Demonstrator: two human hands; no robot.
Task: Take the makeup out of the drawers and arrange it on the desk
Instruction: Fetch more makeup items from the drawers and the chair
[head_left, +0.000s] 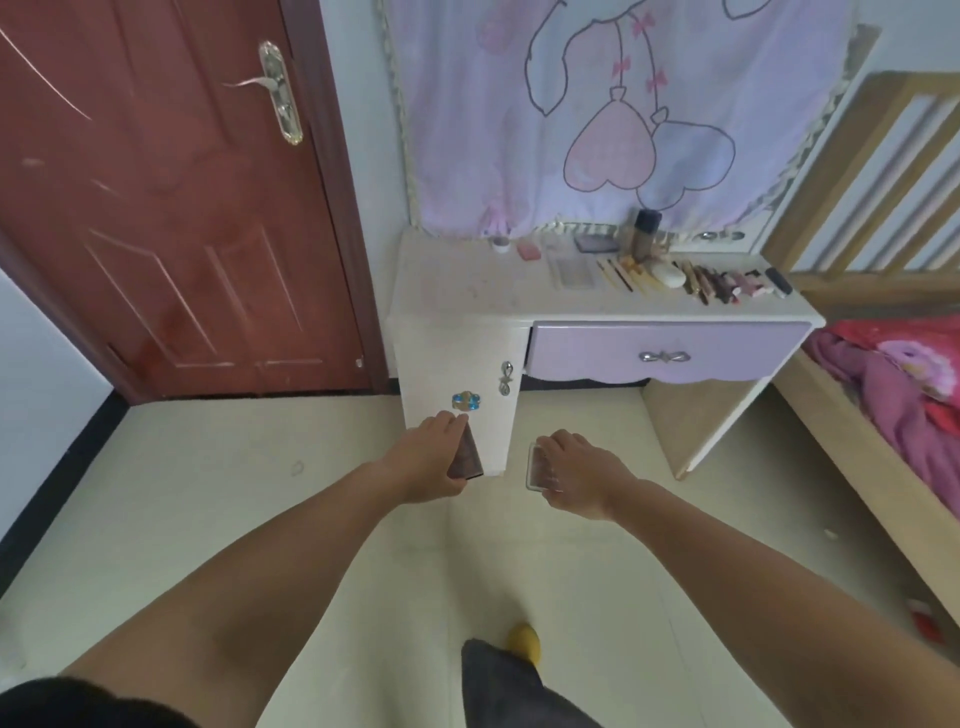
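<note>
My left hand (434, 457) grips a flat dark brown makeup case (467, 457) in front of the white cabinet door (457, 374). A clear flat makeup case (535, 465) is held in my right hand (576, 473), low in front of the desk. The white desk (457, 286) carries a row of makeup along its back right: brushes (621, 273), a white oval case (667, 274), lipsticks and tubes (727, 283), a tall bottle (644, 234), a dark compact (595, 242) and a pink item (530, 250). The purple drawer (670, 351) is closed.
A red door (156, 208) stands to the left. A bed with red bedding (898, 384) lies to the right, its wooden headboard (857, 171) beside the desk. A cloth-covered mirror (623, 104) rises behind the desk. My foot in a yellow shoe (524, 642) is on the tiled floor.
</note>
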